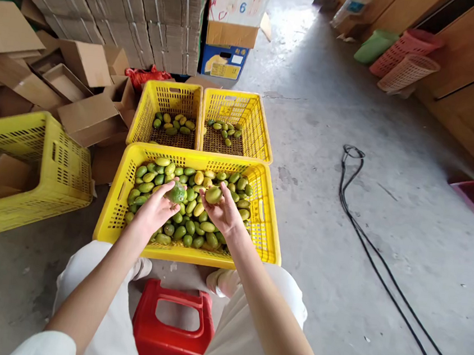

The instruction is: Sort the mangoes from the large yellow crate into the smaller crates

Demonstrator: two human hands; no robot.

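Note:
Both of my hands are over a large yellow plastic crate (272, 249) filled with several green and yellowish oval fruits (190, 227). My left hand (154, 208) is closed around a dark green oval fruit (176, 192), thumb on top. In my right hand (225, 214), a lighter olive-green fruit (213, 195) rests between thumb and fingers. The two held fruits are apart from each other, above the pile. Behind the big crate, a left yellow crate (137, 119) and a right yellow crate (259, 123) each have some similar fruits on the bottom.
A red stool (169, 334) is below, between my legs. To the left lie a yellow crate (69, 165) with cardboard and a heap of open cardboard boxes (89, 111). Stacked cartons (152, 16) stand behind. A black cable (366, 242) runs across the floor at right.

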